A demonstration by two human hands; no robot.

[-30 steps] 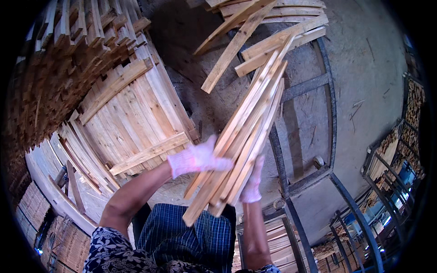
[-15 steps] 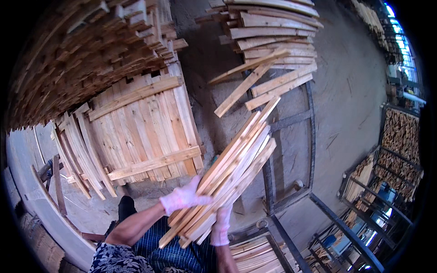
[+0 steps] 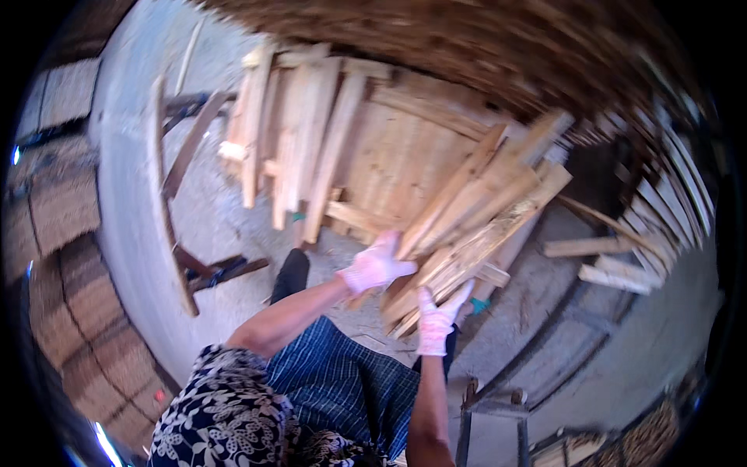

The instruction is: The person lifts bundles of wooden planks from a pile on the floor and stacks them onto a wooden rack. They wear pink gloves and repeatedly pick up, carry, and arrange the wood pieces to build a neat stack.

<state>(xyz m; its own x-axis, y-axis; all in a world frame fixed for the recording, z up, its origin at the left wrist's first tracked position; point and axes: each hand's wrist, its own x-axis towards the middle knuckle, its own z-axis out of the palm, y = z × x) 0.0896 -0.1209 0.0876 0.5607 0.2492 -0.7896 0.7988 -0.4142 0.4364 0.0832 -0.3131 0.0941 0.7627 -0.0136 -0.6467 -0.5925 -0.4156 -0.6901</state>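
A loose bundle of wooden slats (image 3: 475,222) lies slantwise between my two hands, its ends fanned out toward the far right. My left hand (image 3: 376,265), in a pale pink glove, grips the bundle at its left side near the lower end. On the near right side my right hand (image 3: 440,317), gloved alike, cups the slats with thumb and fingers spread round them. Beyond the bundle is a low platform of flat boards (image 3: 397,159), partly covered by it. Several slats (image 3: 315,128) lean side by side at the platform's left.
A tall stack of wood (image 3: 498,39) rises along the far side. At right are a pile of slats (image 3: 661,210) and a dark metal frame (image 3: 545,350) on the floor. A wooden rail (image 3: 167,210) stands at left, with bundled wood (image 3: 78,311) beyond a pale ledge.
My view has swung to the right-hand tilt, bringing the platform to the top middle. Both hands have carried the slat bundle from beside the metal frame toward the platform.
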